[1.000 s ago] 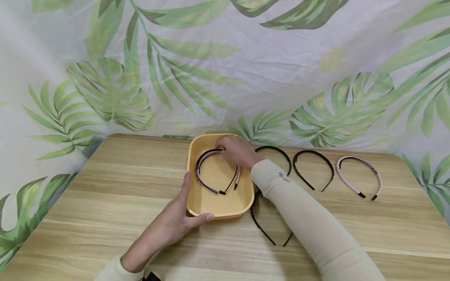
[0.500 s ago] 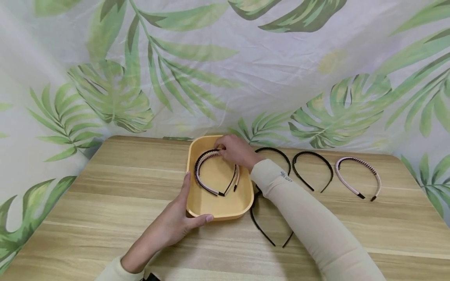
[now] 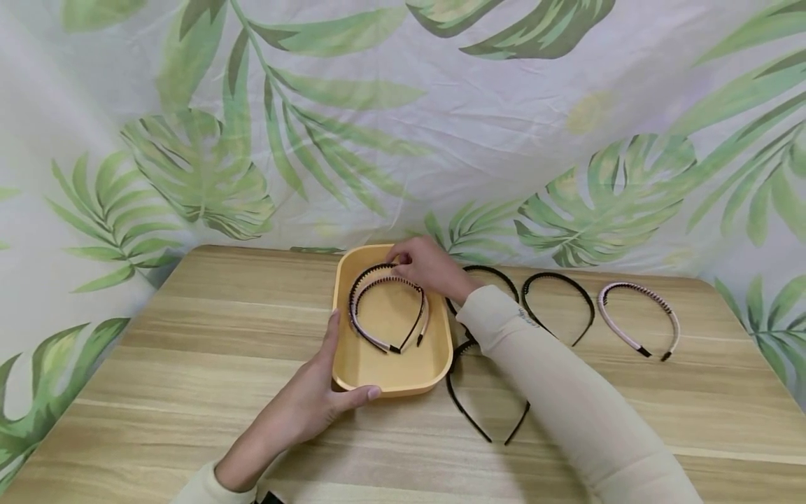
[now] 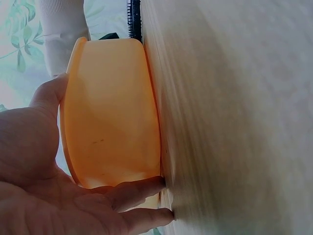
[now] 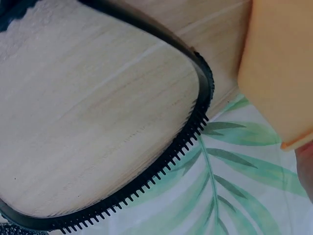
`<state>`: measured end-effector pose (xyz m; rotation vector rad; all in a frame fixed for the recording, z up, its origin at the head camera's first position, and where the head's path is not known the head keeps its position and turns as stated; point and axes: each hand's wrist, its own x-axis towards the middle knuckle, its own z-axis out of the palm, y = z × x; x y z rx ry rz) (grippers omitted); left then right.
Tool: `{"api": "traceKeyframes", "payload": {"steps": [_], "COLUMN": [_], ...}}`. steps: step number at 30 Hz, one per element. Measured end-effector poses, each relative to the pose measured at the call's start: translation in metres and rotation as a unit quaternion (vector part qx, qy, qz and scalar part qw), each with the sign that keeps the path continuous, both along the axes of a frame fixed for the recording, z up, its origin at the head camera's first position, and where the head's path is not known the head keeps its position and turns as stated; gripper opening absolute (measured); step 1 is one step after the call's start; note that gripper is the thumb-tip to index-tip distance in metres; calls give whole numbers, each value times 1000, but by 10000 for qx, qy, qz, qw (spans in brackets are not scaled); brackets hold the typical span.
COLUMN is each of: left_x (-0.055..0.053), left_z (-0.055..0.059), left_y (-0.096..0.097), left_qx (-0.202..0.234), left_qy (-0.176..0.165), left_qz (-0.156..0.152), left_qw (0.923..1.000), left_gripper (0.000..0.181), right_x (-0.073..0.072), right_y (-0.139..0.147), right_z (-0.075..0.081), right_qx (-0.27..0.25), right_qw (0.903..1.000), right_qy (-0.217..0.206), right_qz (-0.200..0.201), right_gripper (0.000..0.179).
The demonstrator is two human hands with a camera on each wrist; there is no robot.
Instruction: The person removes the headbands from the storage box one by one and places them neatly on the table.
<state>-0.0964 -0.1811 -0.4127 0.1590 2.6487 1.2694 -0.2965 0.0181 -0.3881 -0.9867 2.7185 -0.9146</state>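
Observation:
My left hand (image 3: 308,395) grips the near left corner of a yellow plastic bin (image 3: 393,390), its thumb over the near rim. The left wrist view shows the bin's outer wall (image 4: 112,112) with the left hand (image 4: 63,191) around its corner. Inside lie several overlapping headbands, black and pink; a toothed one (image 3: 392,279) sits lowest at the top of the loop. My right hand (image 3: 434,269) reaches over the bin's far right side, its curled fingers pinching a headband at the top of the loop. Its fingertips are partly hidden. Only the edge of that hand (image 5: 305,169) shows in the right wrist view.
Right of the bin on the wooden table, a black headband (image 3: 488,268) lies partly under my right sleeve. Farther right are another black headband (image 3: 557,275) and a pink headband (image 3: 602,302). A black one (image 3: 469,417) lies nearer me. A leaf-print cloth (image 3: 352,140) hangs behind.
The toothed headband in the bin has separated from the others and now sits lower in the loop. My right hand has shifted slightly up and right. The left hand stays on the bin.

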Motion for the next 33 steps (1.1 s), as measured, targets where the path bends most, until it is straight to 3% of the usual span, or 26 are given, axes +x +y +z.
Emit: {"api": "traceKeyframes", "payload": {"steps": [17,33], "left_x": [0,-1], "left_z": [-1,-1], "left_y": [0,0], "left_qx": [57,-11], "left_qy": [42,-25], "left_qz": [9,-17], "left_qw": [10000,10000], "left_gripper": [130,131], "right_x": [8,12], "right_y": [4,9], "right_z": [9,9], "right_qx": [-39,-140], "right_qw": [9995,9996], "right_qy": [-84,-63], "right_qz": [-313,-222], "right_gripper": [18,18]}}
